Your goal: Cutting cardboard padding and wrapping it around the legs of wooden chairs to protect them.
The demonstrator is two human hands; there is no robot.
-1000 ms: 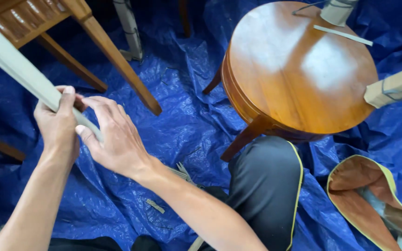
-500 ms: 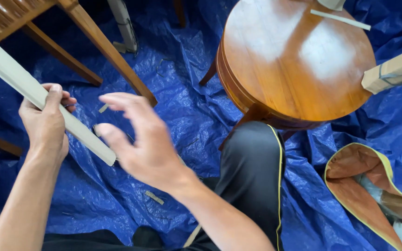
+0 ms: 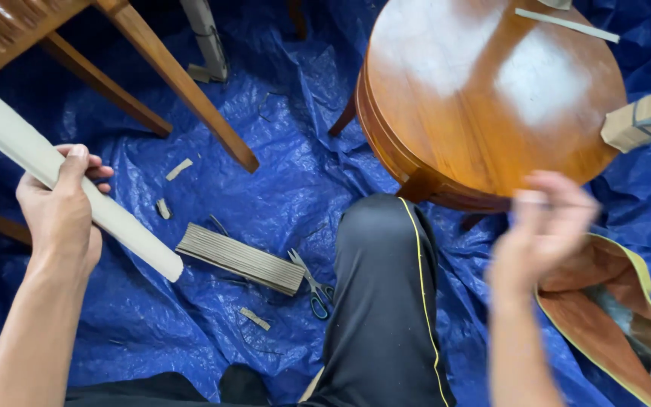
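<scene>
My left hand (image 3: 60,213) grips a long pale cardboard-wrapped leg (image 3: 126,234) that slants from the upper left down to its free end above the blue tarp (image 3: 280,173). My right hand (image 3: 542,226) is blurred in the air at the right, in front of the rim of a round wooden tabletop (image 3: 484,83); its fingers are loosely curled and it holds nothing that I can see. A stack of corrugated cardboard strips (image 3: 239,258) lies on the tarp below the wrapped leg, with a pair of scissors (image 3: 313,283) beside it.
A wooden chair with slanted legs (image 3: 178,83) stands at the upper left. My knee in black trousers (image 3: 382,294) fills the lower middle. Another wrapped leg (image 3: 646,120) juts out at the right edge. Small cardboard scraps (image 3: 178,169) lie on the tarp. A brown bag (image 3: 604,301) sits lower right.
My right hand has let go of the wrapped leg and swung far to the right, toward the round tabletop. The left hand keeps its grip. The cardboard strips and scissors are now uncovered.
</scene>
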